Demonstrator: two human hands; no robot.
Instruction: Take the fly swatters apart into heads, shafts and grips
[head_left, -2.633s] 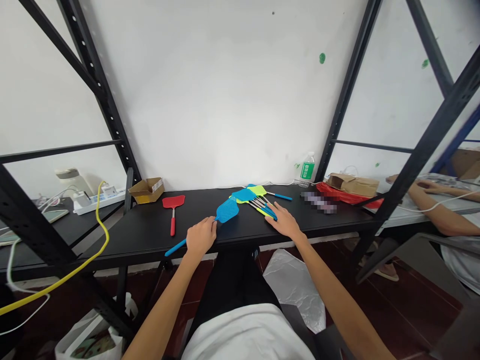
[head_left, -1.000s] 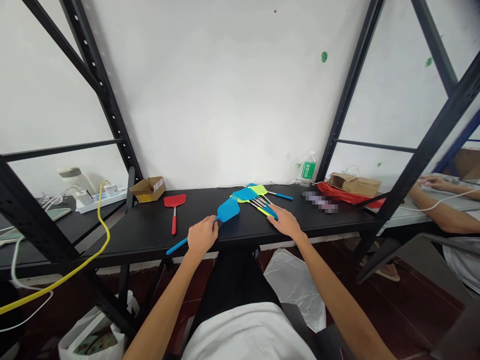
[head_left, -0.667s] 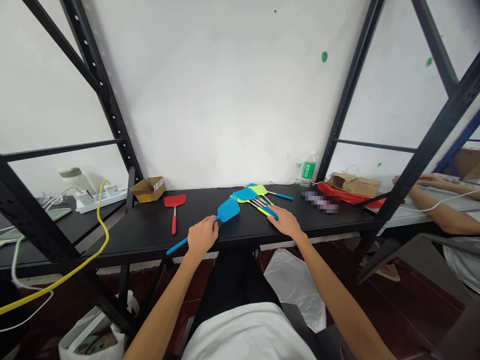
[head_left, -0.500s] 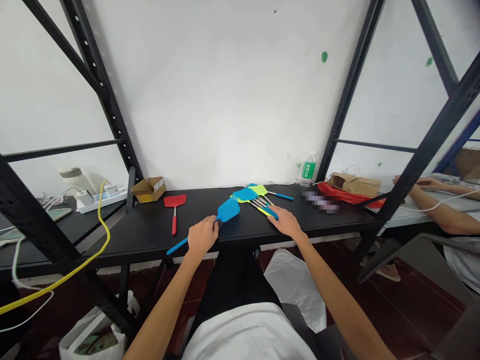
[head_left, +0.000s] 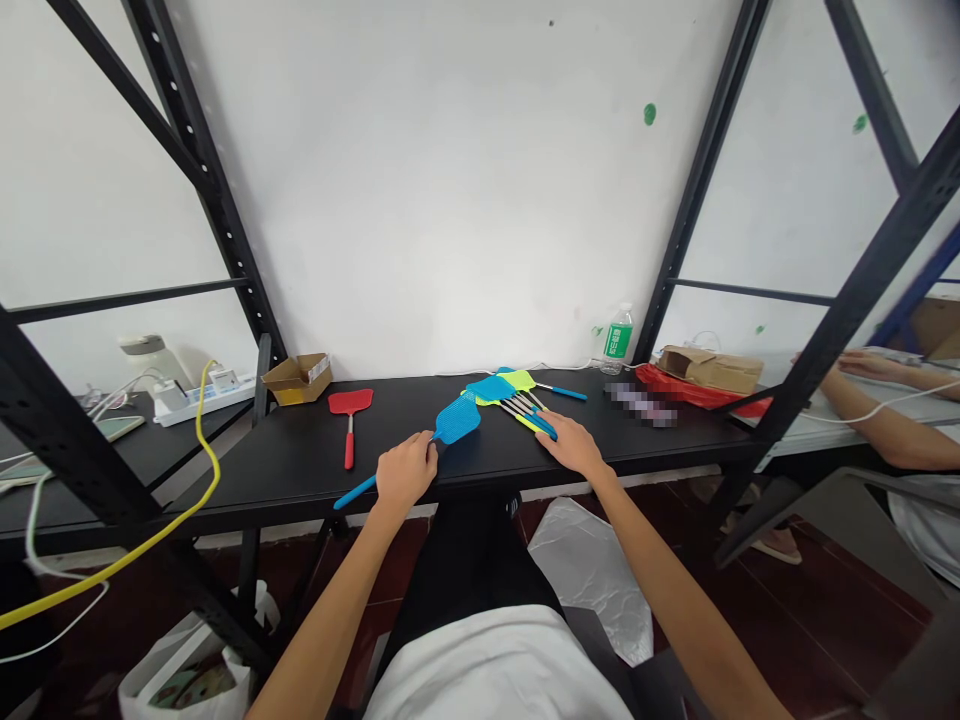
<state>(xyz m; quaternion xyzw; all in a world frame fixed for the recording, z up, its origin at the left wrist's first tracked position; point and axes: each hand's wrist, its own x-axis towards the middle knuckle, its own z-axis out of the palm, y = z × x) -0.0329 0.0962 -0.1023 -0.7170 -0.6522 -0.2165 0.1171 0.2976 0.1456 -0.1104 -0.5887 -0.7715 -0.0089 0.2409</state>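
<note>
We see meshed plastic on the blue fly swatter (head_left: 457, 420), metallic-looking shafts (head_left: 517, 405) among the piled swatters (head_left: 491, 389), a smooth table (head_left: 285, 450), a matt cardboard box (head_left: 292, 382), a clear plastic bottle (head_left: 618, 341) and a crinkled, shiny sheet (head_left: 589, 570).

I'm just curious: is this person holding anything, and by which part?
The left hand grips a blue swatter between its mesh head and handle end. The right hand touches bunched swatters at their handles; any grip is unclear.
</note>
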